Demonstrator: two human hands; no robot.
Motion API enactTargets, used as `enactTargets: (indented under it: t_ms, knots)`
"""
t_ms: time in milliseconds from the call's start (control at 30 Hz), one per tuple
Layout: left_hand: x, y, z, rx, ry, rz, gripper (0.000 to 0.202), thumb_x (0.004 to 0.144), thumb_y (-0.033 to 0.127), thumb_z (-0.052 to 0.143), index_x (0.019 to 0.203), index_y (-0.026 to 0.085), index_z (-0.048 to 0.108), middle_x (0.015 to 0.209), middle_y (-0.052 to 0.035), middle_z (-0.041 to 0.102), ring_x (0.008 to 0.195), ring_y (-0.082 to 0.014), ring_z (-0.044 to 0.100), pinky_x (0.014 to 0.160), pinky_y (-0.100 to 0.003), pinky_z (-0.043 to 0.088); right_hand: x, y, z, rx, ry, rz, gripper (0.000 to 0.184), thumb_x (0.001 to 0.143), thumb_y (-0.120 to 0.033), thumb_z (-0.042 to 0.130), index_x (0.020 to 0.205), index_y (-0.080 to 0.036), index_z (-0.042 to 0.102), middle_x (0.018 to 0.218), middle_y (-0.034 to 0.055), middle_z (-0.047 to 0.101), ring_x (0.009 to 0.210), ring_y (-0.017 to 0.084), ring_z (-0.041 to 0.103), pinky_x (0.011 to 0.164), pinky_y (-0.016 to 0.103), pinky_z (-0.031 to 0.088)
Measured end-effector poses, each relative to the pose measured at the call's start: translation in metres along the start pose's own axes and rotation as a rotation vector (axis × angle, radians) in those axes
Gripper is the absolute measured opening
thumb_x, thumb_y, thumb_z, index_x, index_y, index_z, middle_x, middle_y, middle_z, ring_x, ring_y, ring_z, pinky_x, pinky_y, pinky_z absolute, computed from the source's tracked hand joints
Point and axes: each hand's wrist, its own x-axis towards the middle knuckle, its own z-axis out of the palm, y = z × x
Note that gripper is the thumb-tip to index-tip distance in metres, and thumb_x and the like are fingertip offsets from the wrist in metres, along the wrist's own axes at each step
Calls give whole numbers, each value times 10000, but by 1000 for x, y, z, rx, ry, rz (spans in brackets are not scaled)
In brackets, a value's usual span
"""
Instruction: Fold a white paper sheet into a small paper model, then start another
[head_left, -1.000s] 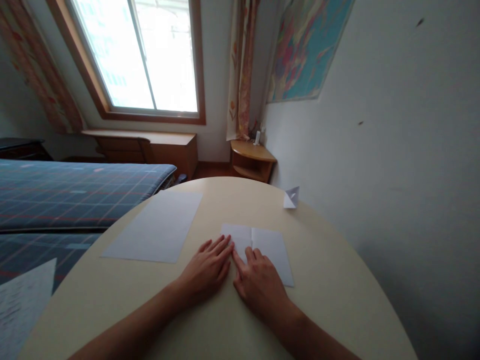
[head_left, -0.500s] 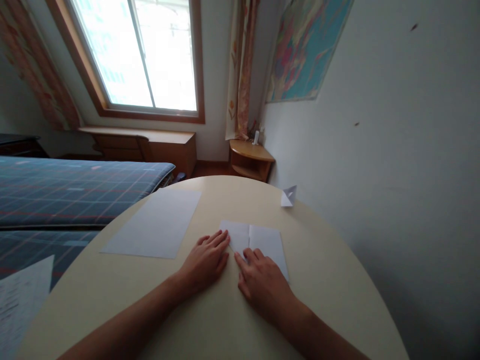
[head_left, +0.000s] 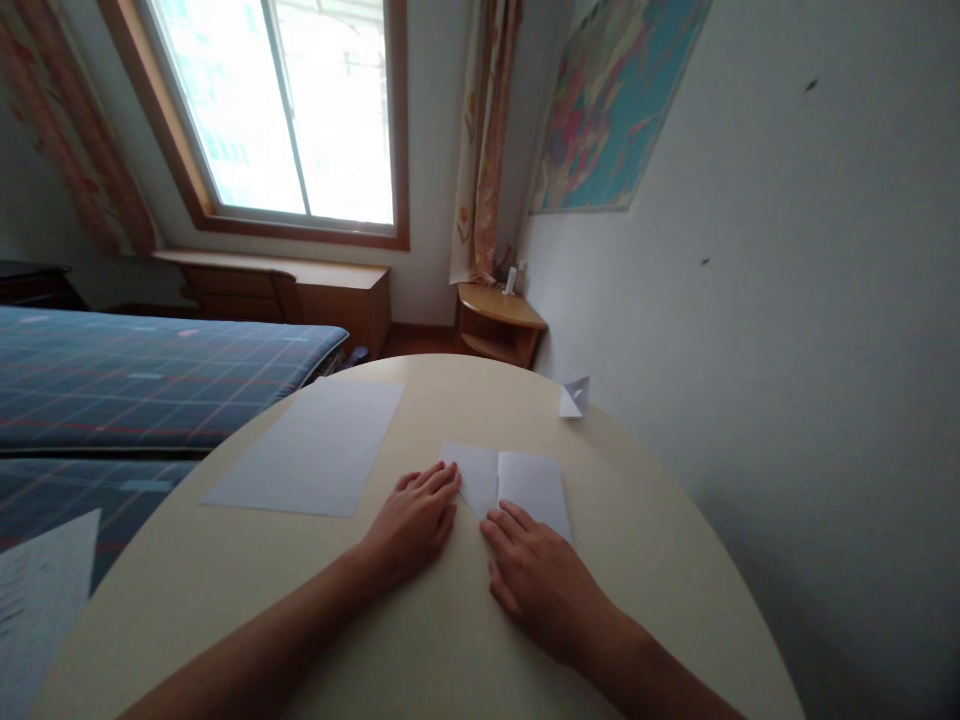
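Note:
A white sheet of paper (head_left: 529,478) with a crease down its middle lies on the round table in front of me. Its lower left corner is folded in, giving a slanted edge. Fingers of my left hand (head_left: 415,518) lie stretched out at the sheet's left edge, thumb beside them. My right hand (head_left: 541,578) rests its extended fingertips on the lower part of the paper near the crease, covering the lower right portion. Neither hand grips anything.
On the cream table (head_left: 420,630), a larger white sheet (head_left: 315,445) lies to the left and a small folded paper piece (head_left: 574,398) stands at the far right edge. A printed page (head_left: 49,600) is at lower left. Beyond are a plaid mattress (head_left: 165,385) and a wall (head_left: 810,380) on the right.
My right hand has slid slightly right and down along the folded edge, showing more of the slanted fold. My left hand stays in place. The view has shifted a little.

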Motion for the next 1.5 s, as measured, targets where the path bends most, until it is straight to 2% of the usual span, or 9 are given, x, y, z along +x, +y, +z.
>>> enactTargets:
  t_ms: [133,367,567,967,1067,1200,1267,1333,1500]
  knots:
    - [0,-2,3,-6,27,17,414,946,209,419,1346,186,525,1446,-81,504,1352,-240,434,1097,-433,346,19,3,0,20,18,-18,362,877,-205,516,1234,-160,562,1202,121,577,1166,270,493,981,413,442]
    - [0,-5,4,-4,41,33,395,964,217,402,1336,200,534,1435,-66,518,1346,-233,443,1090,-423,355,41,10,2,-16,47,-15,409,871,-225,536,1280,-203,527,1167,113,563,1093,270,509,926,413,451]
    - [0,-3,3,-5,19,21,428,941,217,423,1359,193,514,1460,-77,487,1357,-234,428,1103,-425,340,23,12,-6,31,23,-32,338,882,-228,538,1218,-218,577,1159,99,584,1084,250,532,955,398,457]
    - [-1,-3,3,5,3,3,445,939,229,414,1374,196,500,1474,-63,471,1369,-223,413,1120,-413,322,-20,15,-18,131,-56,-35,367,855,-177,539,1214,-212,610,1330,76,577,1202,248,533,1006,410,468]
    - [-1,-3,3,1,6,-3,441,940,233,417,1371,202,504,1476,-61,468,1370,-223,412,1120,-412,323,-22,13,-25,118,-85,-44,348,842,-170,553,1177,-205,636,1337,79,580,1194,255,546,999,413,472]
    - [-1,-3,3,-1,8,1,450,937,225,419,1380,197,496,1478,-74,463,1369,-231,412,1115,-428,329,-6,12,-32,76,-35,-7,171,863,-201,557,970,-180,689,1233,100,643,1109,266,597,960,416,487]
    - [-1,-3,3,6,7,8,449,938,221,414,1378,186,495,1477,-80,464,1368,-238,413,1109,-440,336,8,12,-29,87,51,11,188,889,-197,528,1002,-163,676,1206,121,651,1094,254,608,964,398,483]
    - [-1,-4,3,12,11,18,440,943,218,407,1371,179,501,1470,-81,474,1362,-240,421,1102,-445,346,22,12,-20,124,109,-53,288,917,-220,516,1172,-148,629,1284,132,610,1180,248,567,1017,393,451]
    - [0,-3,2,8,22,29,421,957,219,406,1367,193,502,1457,-81,490,1357,-235,431,1098,-436,361,37,12,8,141,110,-80,377,913,-237,535,1272,-128,574,1324,144,578,1233,258,526,1050,408,432]
